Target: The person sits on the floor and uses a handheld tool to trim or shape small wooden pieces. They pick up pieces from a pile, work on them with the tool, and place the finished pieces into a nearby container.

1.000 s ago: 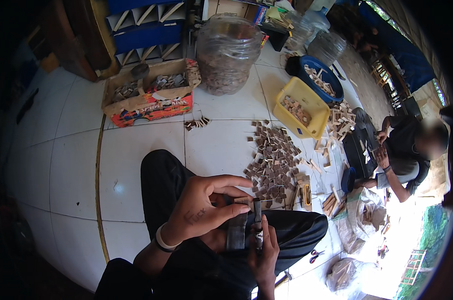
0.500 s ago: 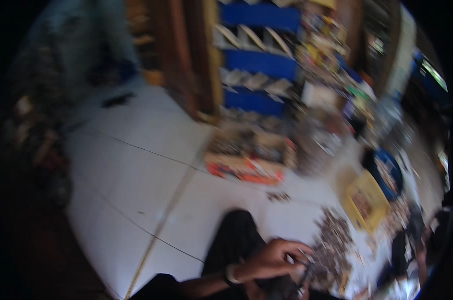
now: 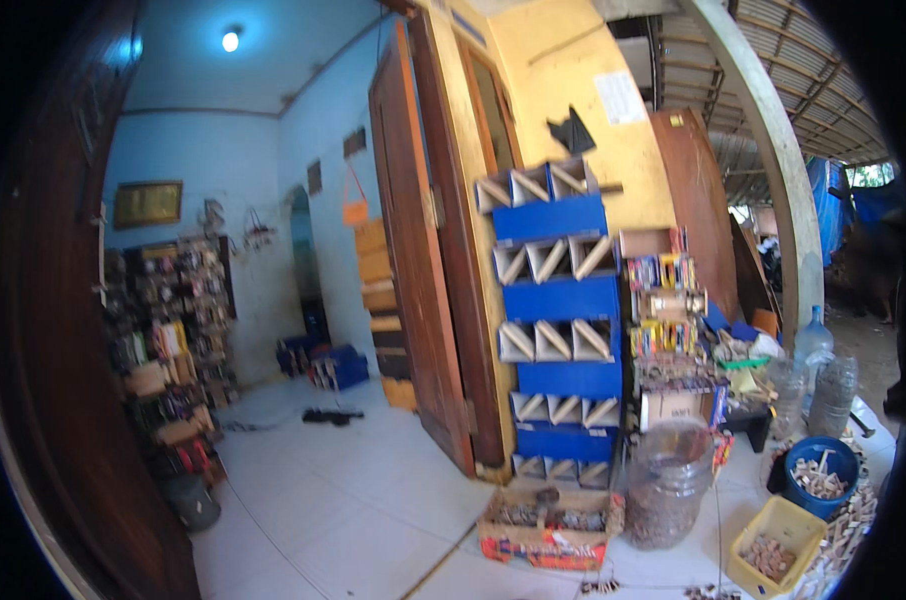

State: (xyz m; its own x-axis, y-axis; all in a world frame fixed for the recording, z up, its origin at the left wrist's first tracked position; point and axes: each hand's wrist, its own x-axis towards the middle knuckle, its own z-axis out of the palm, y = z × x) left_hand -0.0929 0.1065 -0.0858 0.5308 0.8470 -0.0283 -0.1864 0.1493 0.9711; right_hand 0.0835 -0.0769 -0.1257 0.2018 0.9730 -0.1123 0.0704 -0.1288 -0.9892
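Neither of my hands shows at this moment. At the bottom of the view, a cardboard box point(image 3: 545, 550) with a red-patterned front holds small dark pieces. Beside it stands a large clear plastic container point(image 3: 663, 495). Farther right, a yellow tub point(image 3: 743, 552) holds small pale brown pieces, and a blue bucket point(image 3: 809, 502) behind it contains pale wood-like pieces. More small pieces point(image 3: 845, 545) lie scattered on the floor by the tub. A few little dark pieces point(image 3: 601, 586) sit in front of the cardboard box.
Several blue boxes point(image 3: 561, 300) with slanted dividers are stacked against the yellow wall. An open wooden door point(image 3: 418, 260) stands left of them, with a blue-walled room behind it. Packed shelves point(image 3: 178, 340) line that room's left side. Large plastic bottles point(image 3: 835, 385) stand at the right.
The view has swung upward and to the left. My hand with the wristband, which gripped something dark and blurred, has dropped out of sight along with my knee.
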